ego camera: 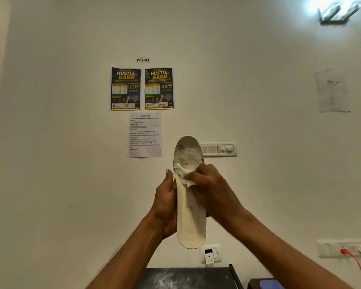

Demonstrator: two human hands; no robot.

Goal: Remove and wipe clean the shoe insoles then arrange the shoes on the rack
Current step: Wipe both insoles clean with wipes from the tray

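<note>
Left hand [165, 207] fingers wrapped round the left edge of one white insole [191, 205], thumb tip up along the edge; fingers mostly hidden behind the insole. Right hand [211, 190] fingers bunched tight on one white crumpled cloth or tissue [183, 174], pressing it onto the insole's upper half. Material of the wad hard to tell. Fingertips of the right hand buried in the wad, not separately visible.

Insole held upright in the air between both hands, toe end up, heel end down, top face toward camera. White residue or foam smeared above the right fingers near the toe. Faint print on the insole below the right hand, unreadable.

Two bare forearms run down from the hands out of the bottom edge.

Behind the hands, white wall. Above the fingers: two dark posters [141, 88] side by side, one small label "WS-01" [142, 60] over them, one printed sheet [145, 134] under them, text too small to read. One switch panel [219, 149] just right of the insole toe, partly hidden by it. One pale paper [332, 90] far right, faint. One ceiling lamp [338, 9] top right, blown out.

Below the fingers: one wall socket [209, 254], one second socket plate [342, 248] far right with one red cable [354, 261] cut off at the edge. One dark tabletop [188, 278] with white smudges, cut off at the bottom. One dark box with blue top [267, 284], mostly cropped. No shoes or rack in view.
</note>
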